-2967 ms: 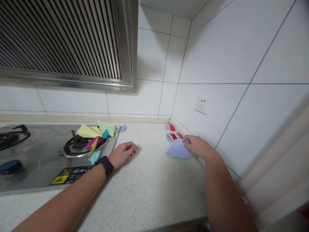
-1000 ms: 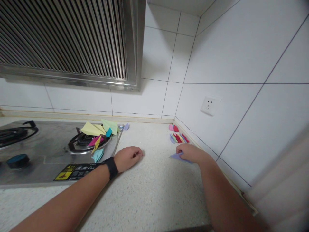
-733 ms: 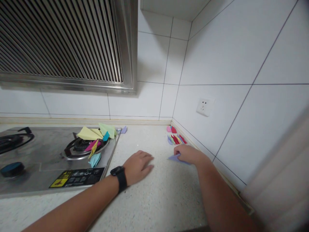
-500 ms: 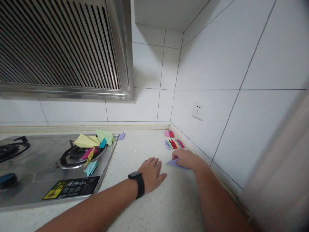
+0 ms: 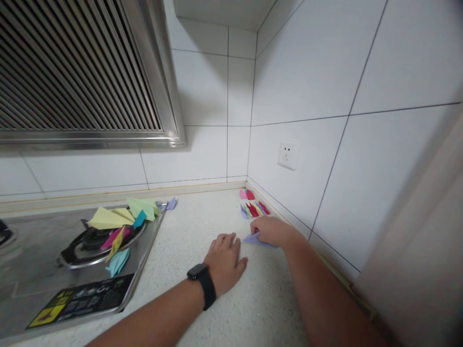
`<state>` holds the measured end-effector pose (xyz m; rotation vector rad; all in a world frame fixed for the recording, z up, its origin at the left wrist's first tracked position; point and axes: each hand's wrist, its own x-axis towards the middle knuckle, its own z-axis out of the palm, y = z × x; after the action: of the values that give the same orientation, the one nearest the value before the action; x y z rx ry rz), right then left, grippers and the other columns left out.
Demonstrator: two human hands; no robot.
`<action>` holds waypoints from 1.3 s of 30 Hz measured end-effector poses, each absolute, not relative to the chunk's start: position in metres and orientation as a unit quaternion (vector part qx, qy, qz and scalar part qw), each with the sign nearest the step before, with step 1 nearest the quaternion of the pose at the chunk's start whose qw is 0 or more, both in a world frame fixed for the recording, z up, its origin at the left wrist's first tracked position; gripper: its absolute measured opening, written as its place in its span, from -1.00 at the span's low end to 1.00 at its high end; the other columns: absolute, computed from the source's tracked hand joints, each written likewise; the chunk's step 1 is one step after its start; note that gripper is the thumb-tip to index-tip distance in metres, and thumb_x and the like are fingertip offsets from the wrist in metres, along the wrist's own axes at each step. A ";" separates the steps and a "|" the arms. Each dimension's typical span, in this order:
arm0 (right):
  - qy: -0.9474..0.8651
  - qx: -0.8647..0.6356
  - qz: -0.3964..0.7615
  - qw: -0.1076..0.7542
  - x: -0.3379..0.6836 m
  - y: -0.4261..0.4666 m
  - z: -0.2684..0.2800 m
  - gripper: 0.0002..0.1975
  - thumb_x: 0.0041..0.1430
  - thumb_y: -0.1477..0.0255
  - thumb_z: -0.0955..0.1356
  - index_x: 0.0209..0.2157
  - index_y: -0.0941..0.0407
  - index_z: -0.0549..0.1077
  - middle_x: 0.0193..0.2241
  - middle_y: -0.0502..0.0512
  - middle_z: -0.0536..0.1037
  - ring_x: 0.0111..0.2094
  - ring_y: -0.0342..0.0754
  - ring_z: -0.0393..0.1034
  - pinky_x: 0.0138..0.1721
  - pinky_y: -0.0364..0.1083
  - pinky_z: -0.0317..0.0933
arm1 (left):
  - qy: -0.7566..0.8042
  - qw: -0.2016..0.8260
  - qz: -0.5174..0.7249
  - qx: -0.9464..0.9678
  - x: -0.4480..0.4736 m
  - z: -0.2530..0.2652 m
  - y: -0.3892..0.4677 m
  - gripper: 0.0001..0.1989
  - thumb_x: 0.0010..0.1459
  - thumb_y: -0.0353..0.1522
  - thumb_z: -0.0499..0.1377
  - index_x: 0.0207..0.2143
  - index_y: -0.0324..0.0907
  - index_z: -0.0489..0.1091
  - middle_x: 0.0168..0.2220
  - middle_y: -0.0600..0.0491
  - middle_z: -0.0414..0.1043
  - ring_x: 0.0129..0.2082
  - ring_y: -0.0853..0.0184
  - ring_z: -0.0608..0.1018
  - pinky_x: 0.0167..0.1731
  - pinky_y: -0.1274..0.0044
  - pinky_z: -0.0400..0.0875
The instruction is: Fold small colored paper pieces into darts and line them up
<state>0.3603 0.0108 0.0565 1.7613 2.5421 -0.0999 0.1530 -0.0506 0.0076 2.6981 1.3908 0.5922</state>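
One purple paper (image 5: 255,240) near right edge of surface (image 5: 197,221), short of small folded papers (image 5: 253,209) towards back right corner. Grasped in curled right hand (image 5: 273,231), presumably against slipping. Left hand (image 5: 223,262) unladen, palm-down just beside, probably for support.

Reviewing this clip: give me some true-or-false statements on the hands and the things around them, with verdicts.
1. The right hand touches lavender folded paper. True.
2. A watch is worn on the right wrist. False: the black smartwatch is on the left wrist.
3. A pale yellow paper plane lies over a stove burner. True.
4. The left hand grips a red paper piece. False: the left hand is spread over the countertop, with nothing visible in it.
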 end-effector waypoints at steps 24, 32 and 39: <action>0.812 0.581 -0.049 0.007 0.360 0.014 0.055 -0.78 -0.08 0.59 0.33 -0.37 0.09 0.55 -0.35 0.08 0.57 -0.31 -0.04 0.41 -0.38 -0.16 0.05 | 0.417 0.036 0.197 0.887 0.147 0.007 -0.051 -0.46 0.21 -0.13 -0.05 0.19 -0.13 0.17 0.20 -0.13 0.16 0.14 0.01 0.20 0.07 0.15 0.14; 0.803 0.596 -0.014 0.017 0.363 0.012 0.056 -0.74 -0.11 0.58 0.31 -0.35 0.02 0.52 -0.29 0.05 0.58 -0.19 0.05 0.42 -0.27 -0.08 0.03 | 0.425 0.043 0.239 0.872 0.144 0.013 -0.056 -0.50 0.11 -0.21 0.09 0.10 -0.16 0.28 0.17 -0.10 0.21 0.11 0.05 0.22 0.06 0.21 0.19; 0.823 0.556 0.016 -0.116 0.353 0.008 0.070 -0.81 0.03 0.35 0.33 -0.27 0.04 0.50 -0.30 0.08 0.56 -0.20 0.06 0.40 -0.15 0.00 0.05 | 0.419 0.007 0.264 0.869 0.125 0.036 -0.067 -0.60 0.10 -0.27 0.11 0.02 -0.06 0.37 0.08 -0.03 0.30 0.06 0.11 0.25 0.01 0.25 0.21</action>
<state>0.3529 0.0081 0.0699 1.8894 2.7940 0.0535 0.1247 -0.0674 0.0360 2.7181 1.3099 0.8250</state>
